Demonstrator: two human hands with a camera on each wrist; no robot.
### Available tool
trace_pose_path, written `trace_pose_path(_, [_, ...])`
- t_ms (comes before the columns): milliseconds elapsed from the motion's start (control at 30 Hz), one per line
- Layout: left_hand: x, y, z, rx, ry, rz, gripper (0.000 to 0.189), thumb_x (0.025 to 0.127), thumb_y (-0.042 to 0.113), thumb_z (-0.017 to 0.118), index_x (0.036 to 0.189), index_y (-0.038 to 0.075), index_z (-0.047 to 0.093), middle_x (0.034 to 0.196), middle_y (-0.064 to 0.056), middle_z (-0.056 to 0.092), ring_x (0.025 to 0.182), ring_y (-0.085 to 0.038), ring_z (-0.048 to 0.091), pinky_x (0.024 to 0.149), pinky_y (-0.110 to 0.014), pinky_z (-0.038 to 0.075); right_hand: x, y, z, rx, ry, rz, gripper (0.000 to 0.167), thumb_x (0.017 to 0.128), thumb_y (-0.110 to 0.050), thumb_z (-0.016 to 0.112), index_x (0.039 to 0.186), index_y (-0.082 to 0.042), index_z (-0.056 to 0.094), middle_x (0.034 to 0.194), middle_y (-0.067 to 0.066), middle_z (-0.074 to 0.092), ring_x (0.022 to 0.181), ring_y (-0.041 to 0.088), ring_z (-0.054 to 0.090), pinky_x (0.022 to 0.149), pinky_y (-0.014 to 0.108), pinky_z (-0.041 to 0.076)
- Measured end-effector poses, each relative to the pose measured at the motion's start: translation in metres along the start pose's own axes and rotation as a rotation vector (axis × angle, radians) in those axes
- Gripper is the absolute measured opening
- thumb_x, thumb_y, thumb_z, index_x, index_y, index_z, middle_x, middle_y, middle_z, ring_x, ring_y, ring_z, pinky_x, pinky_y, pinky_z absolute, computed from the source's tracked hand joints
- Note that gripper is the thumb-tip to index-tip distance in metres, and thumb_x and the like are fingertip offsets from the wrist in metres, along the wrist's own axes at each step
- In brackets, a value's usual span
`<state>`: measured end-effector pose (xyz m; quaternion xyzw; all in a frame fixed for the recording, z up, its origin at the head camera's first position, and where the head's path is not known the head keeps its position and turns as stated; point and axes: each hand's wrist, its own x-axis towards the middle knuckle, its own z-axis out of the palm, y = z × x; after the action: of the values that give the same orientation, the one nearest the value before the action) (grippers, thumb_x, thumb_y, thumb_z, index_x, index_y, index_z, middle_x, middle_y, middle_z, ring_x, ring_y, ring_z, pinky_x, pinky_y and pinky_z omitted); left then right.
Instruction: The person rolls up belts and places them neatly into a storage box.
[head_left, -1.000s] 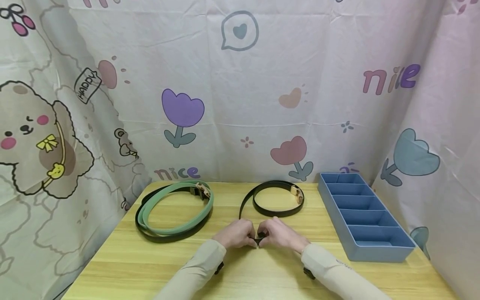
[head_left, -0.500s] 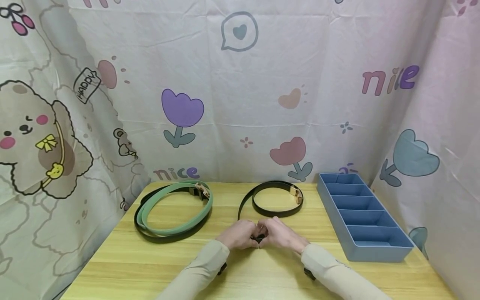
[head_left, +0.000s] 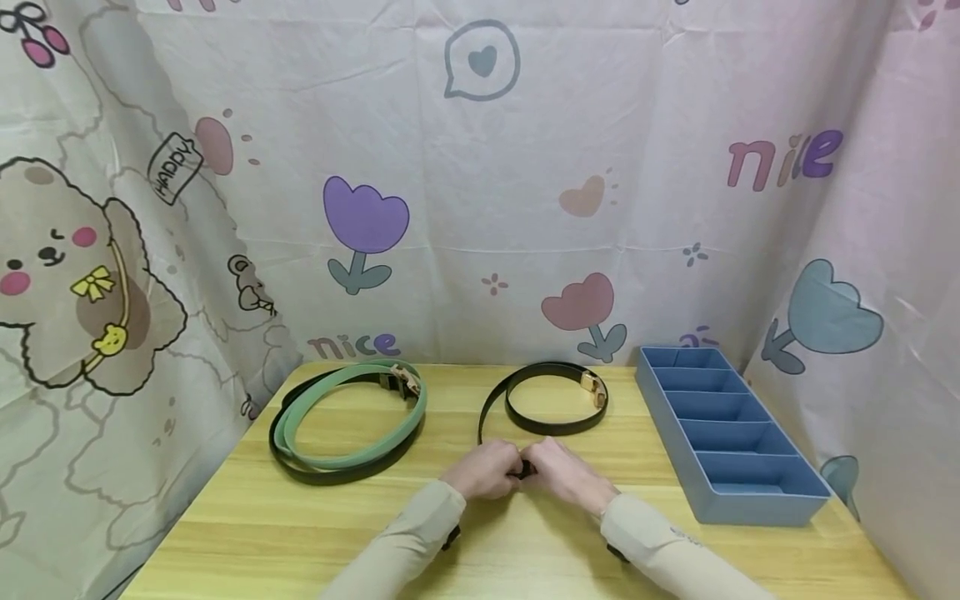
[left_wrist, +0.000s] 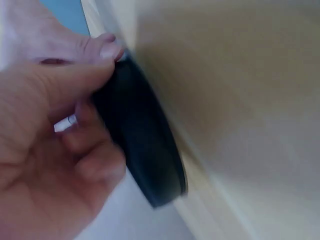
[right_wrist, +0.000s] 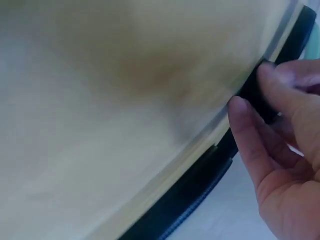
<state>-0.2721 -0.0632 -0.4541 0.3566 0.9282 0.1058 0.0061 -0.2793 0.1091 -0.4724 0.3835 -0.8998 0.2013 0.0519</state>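
Note:
A black belt (head_left: pixel 558 428) with a gold buckle (head_left: pixel 592 389) lies in a loop on the table, and its strap runs forward to both hands. Close together near the table's middle, my left hand (head_left: pixel 483 471) and right hand (head_left: pixel 567 477) pinch its small dark end section (head_left: pixel 525 470) between them. In the left wrist view, thumb and fingers grip the black strap (left_wrist: pixel 142 137), with the other hand touching at its top. From the right wrist, the strap (right_wrist: pixel 187 197) extends along the table past the pinching fingertips; the exact fold is partly covered by fingers.
On the left, a green belt (head_left: pixel 341 462) lies coiled over another black belt (head_left: pixel 330 478), their buckles at the back. A blue-grey box (head_left: pixel 765 508) with several compartments stands on the right. A patterned curtain (head_left: pixel 465 167) hangs behind the wooden table (head_left: pixel 247 533).
Both hands stay at the belt's end with small finger movements. My left hand has shifted slightly right, and the fingers have turned over the dark end. The looped belt lies still.

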Motion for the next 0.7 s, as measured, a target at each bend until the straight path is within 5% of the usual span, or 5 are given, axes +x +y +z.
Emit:
trace_pose_path(233, [-0.002,-0.007,-0.003,0.021,-0.036,0.129,0.021,0.081,0.004,0.070,0.063,0.015,0.066,0.068,0.009,0.056,0.063,-0.003,0.043,0.061,-0.013,0.035,0.002,0.000,0.002,-0.031,0.031,-0.030,0.011,0.076,-0.022,0.082,0.077,-0.019,0.071,0.065,-0.013,0.062,0.053,-0.005,0.047,0.048,0.012,0.041])
trace_pose_path(500, [-0.001,-0.020,-0.006,-0.071,0.002,-0.037,0.013,0.073,0.027,0.085,0.069,0.020,0.075,0.064,0.015,0.065,0.057,0.003,0.049,0.058,-0.015,0.042,0.002,-0.002,0.003,0.054,-0.045,-0.001,0.013,0.078,-0.010,0.078,0.086,-0.017,0.071,0.074,-0.011,0.063,0.061,-0.002,0.049,0.053,0.015,0.043])
trace_pose_path(700, [-0.001,-0.024,-0.004,-0.112,0.000,-0.040,0.013,0.074,0.028,0.084,0.069,0.022,0.074,0.062,0.018,0.060,0.057,0.002,0.047,0.058,-0.017,0.041,0.003,-0.001,0.003,0.083,-0.009,0.051,0.031,0.073,-0.007,0.082,0.094,-0.013,0.060,0.077,-0.005,0.064,0.062,0.000,0.051,0.054,0.016,0.045])
